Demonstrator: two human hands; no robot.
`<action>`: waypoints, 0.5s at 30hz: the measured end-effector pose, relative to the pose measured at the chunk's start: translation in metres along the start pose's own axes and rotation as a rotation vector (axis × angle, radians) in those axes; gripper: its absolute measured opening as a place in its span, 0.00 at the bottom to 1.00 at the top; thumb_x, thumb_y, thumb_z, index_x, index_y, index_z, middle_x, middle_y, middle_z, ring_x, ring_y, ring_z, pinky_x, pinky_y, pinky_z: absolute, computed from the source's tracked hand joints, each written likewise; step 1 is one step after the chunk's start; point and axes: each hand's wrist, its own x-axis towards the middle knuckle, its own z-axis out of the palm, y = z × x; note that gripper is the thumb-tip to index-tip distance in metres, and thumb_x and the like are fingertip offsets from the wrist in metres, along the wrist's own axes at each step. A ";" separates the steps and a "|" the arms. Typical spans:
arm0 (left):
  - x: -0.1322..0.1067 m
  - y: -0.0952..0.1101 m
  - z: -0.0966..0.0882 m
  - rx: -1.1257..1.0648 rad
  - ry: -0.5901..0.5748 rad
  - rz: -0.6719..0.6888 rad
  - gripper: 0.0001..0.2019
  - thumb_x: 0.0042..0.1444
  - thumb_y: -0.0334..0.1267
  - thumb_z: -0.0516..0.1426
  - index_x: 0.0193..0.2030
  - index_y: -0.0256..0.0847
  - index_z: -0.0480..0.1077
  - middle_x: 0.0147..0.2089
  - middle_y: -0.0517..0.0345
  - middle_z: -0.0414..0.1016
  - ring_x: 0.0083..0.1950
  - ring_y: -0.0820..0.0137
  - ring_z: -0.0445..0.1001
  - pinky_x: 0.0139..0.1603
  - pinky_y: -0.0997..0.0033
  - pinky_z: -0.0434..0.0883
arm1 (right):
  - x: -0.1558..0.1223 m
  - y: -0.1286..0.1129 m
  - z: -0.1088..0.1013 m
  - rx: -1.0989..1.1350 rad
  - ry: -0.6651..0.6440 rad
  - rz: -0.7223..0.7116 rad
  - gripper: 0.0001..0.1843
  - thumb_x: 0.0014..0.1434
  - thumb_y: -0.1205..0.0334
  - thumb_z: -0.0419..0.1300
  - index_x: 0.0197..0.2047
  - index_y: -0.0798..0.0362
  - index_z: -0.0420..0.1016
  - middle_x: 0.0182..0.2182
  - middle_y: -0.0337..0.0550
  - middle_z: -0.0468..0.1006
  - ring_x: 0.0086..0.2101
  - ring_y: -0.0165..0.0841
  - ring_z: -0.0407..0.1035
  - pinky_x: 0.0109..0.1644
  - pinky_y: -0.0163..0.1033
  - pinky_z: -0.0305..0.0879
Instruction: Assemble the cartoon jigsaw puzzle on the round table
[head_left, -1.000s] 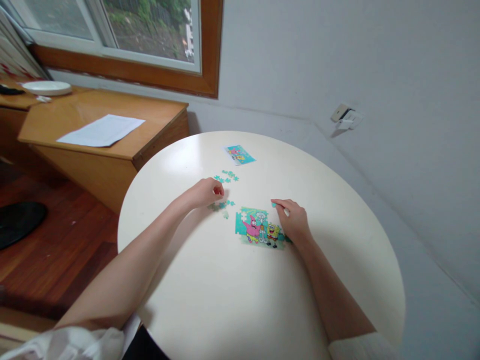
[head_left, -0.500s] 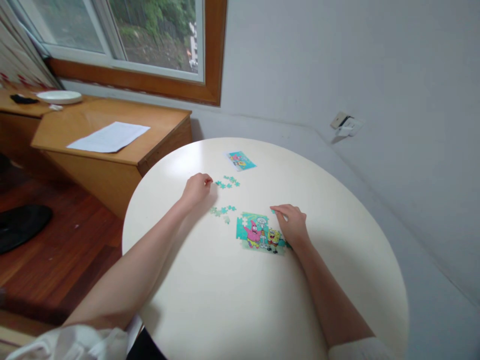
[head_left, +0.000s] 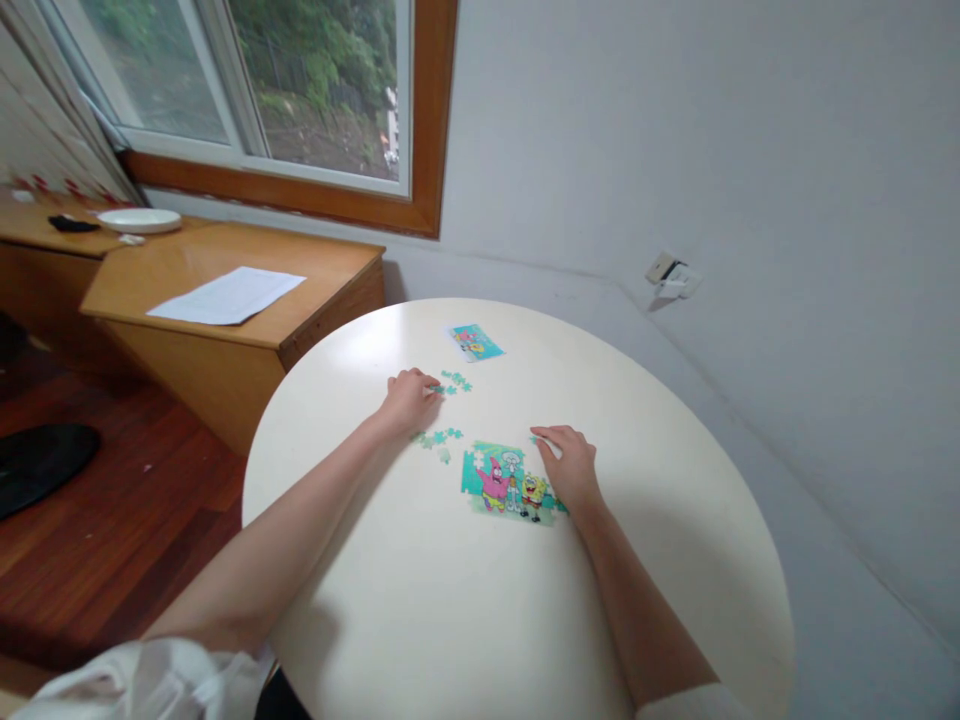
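Observation:
A partly assembled cartoon jigsaw puzzle point(head_left: 493, 484) lies on the round white table point(head_left: 450, 610), with gaps along its upper edge. My right hand point(head_left: 571, 462) is over its upper right side, thumb and forefinger pinching a small teal puzzle piece. To the left, my left hand point(head_left: 411, 400) rests at the near pile of loose teal pieces point(head_left: 456, 380), its fingertips closed on one at the pile's left edge. More loose pieces point(head_left: 439, 438) lie between that hand and the puzzle. Behind them is a small reference picture card point(head_left: 475, 342) with the same characters.
A wooden desk point(head_left: 322, 262) stands left of the table, bearing a sheet of paper point(head_left: 229, 295) and a white round lid or plate point(head_left: 140, 220). A window point(head_left: 315, 90) and a white wall with a socket point(head_left: 663, 267) are behind.
My left hand has moved right onto the loose pieces and its fingers have come down on one. My right hand stays near the puzzle's upper right with its piece. The camera view has shifted slightly.

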 end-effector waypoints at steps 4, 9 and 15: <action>0.003 0.001 0.004 0.068 -0.045 0.016 0.17 0.54 0.40 0.51 0.48 0.43 0.72 0.48 0.45 0.70 0.50 0.55 0.66 0.50 0.56 0.61 | 0.000 0.000 0.000 0.031 0.013 -0.002 0.13 0.56 0.61 0.51 0.38 0.49 0.77 0.38 0.46 0.76 0.40 0.39 0.66 0.46 0.47 0.55; 0.011 -0.003 -0.002 0.131 -0.090 0.055 0.16 0.52 0.37 0.51 0.46 0.44 0.74 0.47 0.45 0.71 0.50 0.54 0.67 0.49 0.54 0.60 | 0.000 -0.001 -0.001 0.069 0.025 0.003 0.13 0.55 0.61 0.52 0.38 0.50 0.77 0.38 0.47 0.77 0.40 0.39 0.66 0.47 0.47 0.56; 0.024 -0.002 -0.016 0.164 -0.134 0.047 0.12 0.51 0.34 0.51 0.37 0.42 0.75 0.44 0.49 0.75 0.48 0.57 0.69 0.48 0.58 0.61 | -0.001 -0.003 -0.002 0.074 0.044 0.011 0.13 0.56 0.60 0.52 0.38 0.51 0.77 0.37 0.47 0.77 0.40 0.40 0.67 0.47 0.48 0.56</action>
